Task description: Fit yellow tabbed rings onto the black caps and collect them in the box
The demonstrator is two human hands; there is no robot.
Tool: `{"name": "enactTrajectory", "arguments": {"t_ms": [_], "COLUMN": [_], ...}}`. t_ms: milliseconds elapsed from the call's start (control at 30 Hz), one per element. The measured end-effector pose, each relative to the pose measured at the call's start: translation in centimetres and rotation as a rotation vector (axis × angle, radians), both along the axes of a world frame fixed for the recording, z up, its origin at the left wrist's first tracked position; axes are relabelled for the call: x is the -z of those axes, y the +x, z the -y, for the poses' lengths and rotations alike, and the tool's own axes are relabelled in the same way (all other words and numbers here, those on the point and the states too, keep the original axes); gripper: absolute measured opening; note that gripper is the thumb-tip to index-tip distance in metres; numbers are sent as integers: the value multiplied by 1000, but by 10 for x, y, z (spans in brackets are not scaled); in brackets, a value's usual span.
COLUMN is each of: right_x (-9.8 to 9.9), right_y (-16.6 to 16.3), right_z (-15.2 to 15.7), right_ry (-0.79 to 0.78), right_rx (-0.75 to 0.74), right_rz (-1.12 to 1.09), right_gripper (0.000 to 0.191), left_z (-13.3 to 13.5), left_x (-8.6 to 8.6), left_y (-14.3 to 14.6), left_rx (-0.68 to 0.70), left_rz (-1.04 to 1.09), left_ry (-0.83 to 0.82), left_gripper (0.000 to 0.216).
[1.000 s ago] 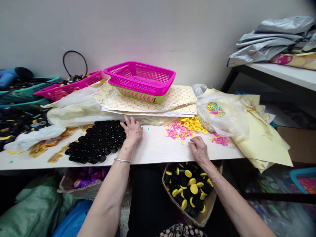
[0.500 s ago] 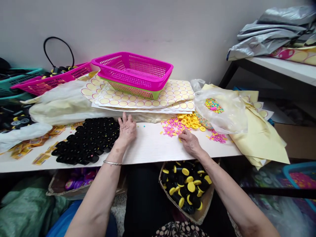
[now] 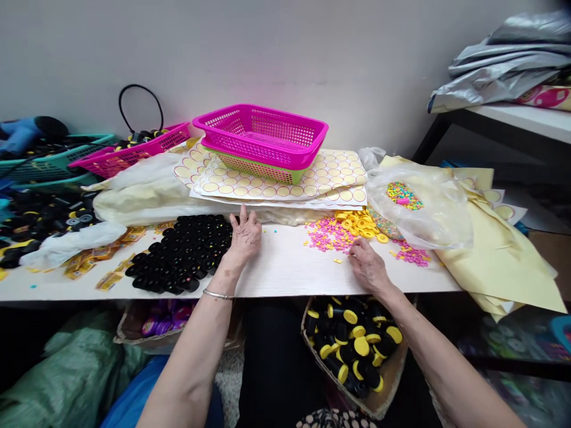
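One white table [image 3: 285, 273] ran across. Many black cylinders [image 3: 182, 252] stood packed on its left part; left hand [image 3: 245, 238], spread open, lay at their right edge. Right hand [image 3: 367, 264], curled, sat just beside pink bits [image 3: 328, 236]; could not tell whether it pinched anything.
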State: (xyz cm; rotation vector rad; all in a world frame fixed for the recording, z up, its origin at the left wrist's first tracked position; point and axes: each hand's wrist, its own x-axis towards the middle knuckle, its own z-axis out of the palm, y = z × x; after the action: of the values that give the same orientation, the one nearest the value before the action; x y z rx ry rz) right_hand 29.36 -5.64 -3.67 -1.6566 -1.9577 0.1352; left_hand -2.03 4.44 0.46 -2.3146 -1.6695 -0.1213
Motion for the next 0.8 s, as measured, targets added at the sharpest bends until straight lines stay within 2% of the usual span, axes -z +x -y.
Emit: {"name": "enactTrajectory", "arguments": {"t_ms": [133, 233, 367, 467, 567, 667, 733, 800], "right_x": [11, 15, 7, -8, -23, -29, -28, -25], "right_y": [12, 17, 6, -21, -55, -79, -87, -90], "right_z": [12, 13, 12, 13, 14, 10, 5, -1], "right_ry": [-41, -68, -1, 43, -10, -31, -24, -31], "right_rx": [69, 85, 54, -64, -215, -292, -318, -348], "right_rz": [10, -42, -251, -480, -620, -624, -579, -503], "right_gripper": [14, 13, 6, 5, 6, 7, 8, 10], "left_z": [0, 5, 27, 51, 73, 88, 92, 93], "left_x": [-3, -13, -21, -5, 25, 49, 56, 57], "left_y": [-4, -2, 13, 33, 54, 67, 71, 73], "left_rx": [-13, 16, 133, 236, 197, 79, 23, 1], "left_rz": [-9, 31, 206, 506, 874, 1137, 1235, 1265], "left_ry": [2, 16, -116, -260, -313, -288, -271, -261], "left_gripper": [32, 23, 12, 12, 27, 41, 44, 36]}}
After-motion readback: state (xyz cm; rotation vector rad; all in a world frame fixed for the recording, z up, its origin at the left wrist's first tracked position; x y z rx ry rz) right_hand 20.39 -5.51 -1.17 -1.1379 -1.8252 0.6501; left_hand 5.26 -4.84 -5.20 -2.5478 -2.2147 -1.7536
